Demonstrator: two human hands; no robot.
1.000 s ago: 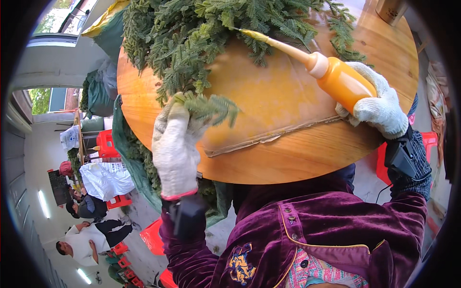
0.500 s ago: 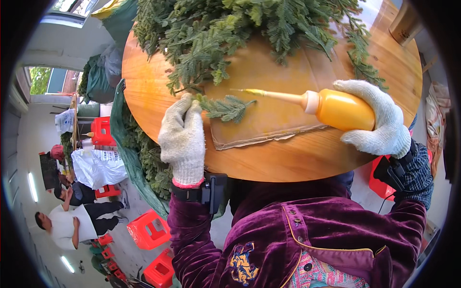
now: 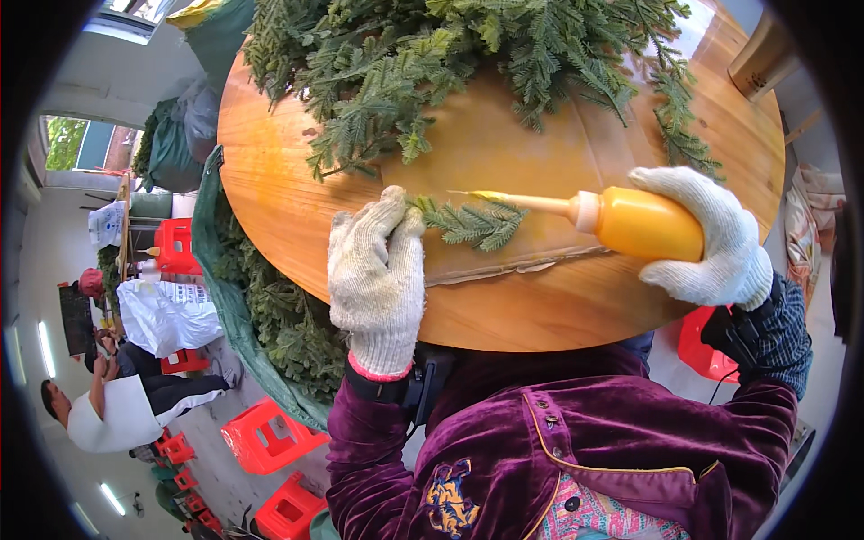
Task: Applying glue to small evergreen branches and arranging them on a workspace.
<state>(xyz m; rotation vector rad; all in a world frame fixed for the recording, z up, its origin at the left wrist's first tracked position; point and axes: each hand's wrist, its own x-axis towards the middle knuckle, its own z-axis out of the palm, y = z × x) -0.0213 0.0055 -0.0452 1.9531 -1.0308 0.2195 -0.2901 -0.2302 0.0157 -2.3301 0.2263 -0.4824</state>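
Note:
My left hand (image 3: 380,279), in a white knit glove, pinches the end of a small green fir sprig (image 3: 477,225) between thumb and fingers. The sprig points right, above a flat piece of cardboard (image 3: 558,171). My gloved right hand (image 3: 715,238) is wrapped round a squeeze bottle (image 3: 646,223) filled with yellow-orange liquid. Its long thin nozzle points left, and the yellow-smeared tip lies just over the sprig's upper side. Whether the tip touches the needles I cannot tell.
A heap of fir branches (image 3: 405,63) covers the far part of the round wooden table (image 3: 270,180). A green sack of branches (image 3: 279,315) stands left of it. Red stools (image 3: 265,436) and a person in white (image 3: 112,414) are further left. A brown container (image 3: 760,58) stands far right.
My left hand has moved right and a little nearer to me with the sprig, bringing it under the nozzle. The bottle has dipped slightly nearer to me.

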